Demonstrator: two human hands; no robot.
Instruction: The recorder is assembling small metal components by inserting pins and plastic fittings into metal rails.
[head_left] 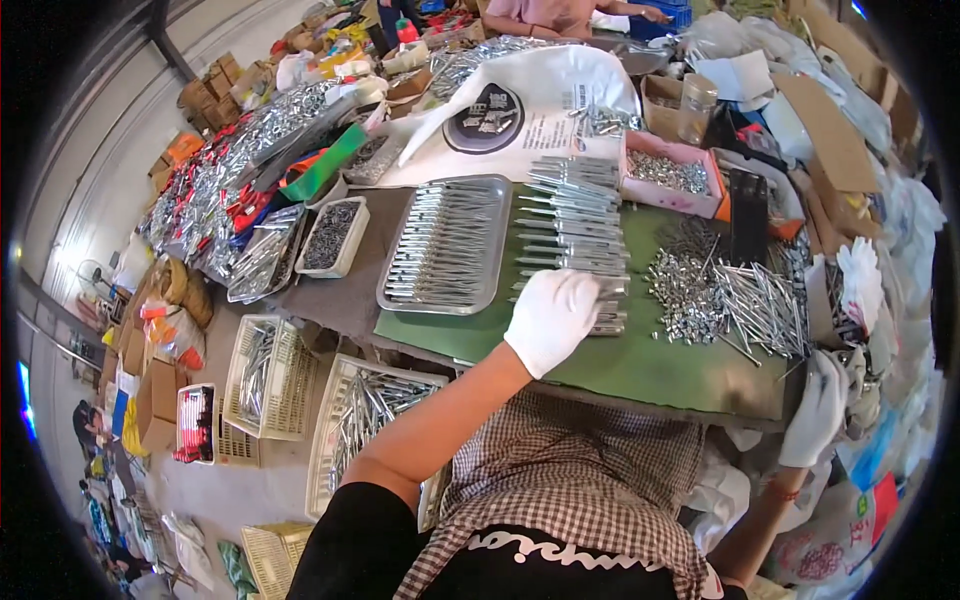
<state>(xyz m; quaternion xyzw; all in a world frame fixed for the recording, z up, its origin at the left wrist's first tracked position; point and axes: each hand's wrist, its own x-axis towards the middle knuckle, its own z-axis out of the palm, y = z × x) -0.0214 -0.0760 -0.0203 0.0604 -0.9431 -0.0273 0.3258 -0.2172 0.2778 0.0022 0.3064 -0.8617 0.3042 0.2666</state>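
My left hand (552,318), in a white glove, rests over the near end of a row of slim metal rod-like parts (575,222). Its fingers are curled; what lies under them is hidden. My right hand (815,410), also gloved in white, is at the table's right edge with its fingers stretched forward; I see nothing in it. A steel tray (492,290) left of the row holds many similar pointed parts (440,245). Between my hands lie a heap of small metal fittings (683,295) and a pile of long thin pins (765,308).
A pink box (718,190) of small hardware and a black block (748,215) stand at the back right. A white bin (352,250) of dark small parts sits left of the tray. Crates (300,400) of metal parts stand below the table at left. A person (560,15) is across the table.
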